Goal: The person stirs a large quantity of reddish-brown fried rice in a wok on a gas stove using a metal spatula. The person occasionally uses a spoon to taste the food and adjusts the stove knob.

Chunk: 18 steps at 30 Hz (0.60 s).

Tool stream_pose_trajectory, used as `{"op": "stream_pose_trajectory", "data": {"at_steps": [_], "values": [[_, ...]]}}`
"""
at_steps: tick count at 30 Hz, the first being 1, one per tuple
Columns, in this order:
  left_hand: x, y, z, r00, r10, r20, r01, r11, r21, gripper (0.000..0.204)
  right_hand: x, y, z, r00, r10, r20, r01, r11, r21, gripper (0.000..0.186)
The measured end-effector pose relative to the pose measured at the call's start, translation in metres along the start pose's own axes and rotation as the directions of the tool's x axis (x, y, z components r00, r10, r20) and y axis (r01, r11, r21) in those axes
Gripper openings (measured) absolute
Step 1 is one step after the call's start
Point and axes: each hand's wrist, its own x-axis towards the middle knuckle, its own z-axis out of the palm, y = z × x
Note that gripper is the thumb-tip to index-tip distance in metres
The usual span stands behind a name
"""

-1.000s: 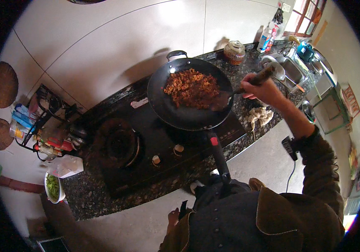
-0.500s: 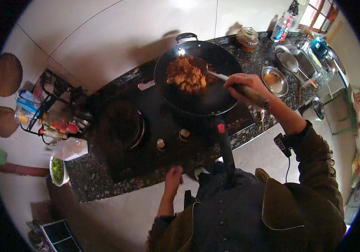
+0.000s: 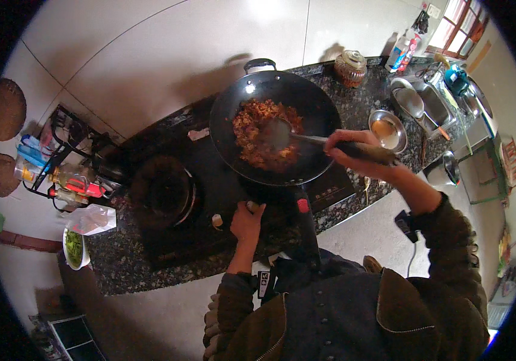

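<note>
A black wok (image 3: 315,105) sits on the right side of the dark cooktop (image 3: 167,243), its long handle pointing toward me. Reddish-brown chopped food (image 3: 252,120) is spread across its bottom. My right hand (image 3: 354,147) is wrapped around the thick handle of a metal wok spatula (image 3: 279,133), whose blade rests in the food. At the cooktop's front, my left hand (image 3: 247,224) has its fingers closed around the right pale control knob (image 3: 251,206). Just left of that hand stands the other knob (image 3: 217,221).
The left burner (image 3: 161,186) has no pan. A metal bowl with liquid (image 3: 387,131), a lidded glass jar (image 3: 351,67) and a sink (image 3: 434,105) are to the right. On the left are a rack of bottles (image 3: 68,159), a white bag (image 3: 92,219) and a bowl of chopped greens (image 3: 74,248).
My left hand has moved forward from the counter's front edge onto the right knob. The spatula blade has moved nearer me, and the heaped food is now flatter and more spread out.
</note>
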Motion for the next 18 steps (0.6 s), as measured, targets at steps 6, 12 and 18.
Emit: {"op": "stream_pose_trajectory", "data": {"at_steps": [6,12,18], "values": [[0.003,0.006,0.0,1.0,0.031,0.003,-0.031,0.999,0.031,0.049,-0.005,-0.018,-0.045,0.993,-0.09,0.075,0.108,0.947,-0.302,0.013],[0.003,0.007,0.001,0.998,0.065,-0.017,-0.064,0.997,0.047,0.041,0.026,0.019,-0.029,0.953,-0.286,0.104,0.301,0.835,-0.461,0.03],[0.008,-0.001,0.01,0.994,0.106,-0.014,-0.104,0.992,0.074,0.044,0.012,0.033,0.003,0.925,-0.323,0.2,0.379,0.822,-0.425,0.03]]}}
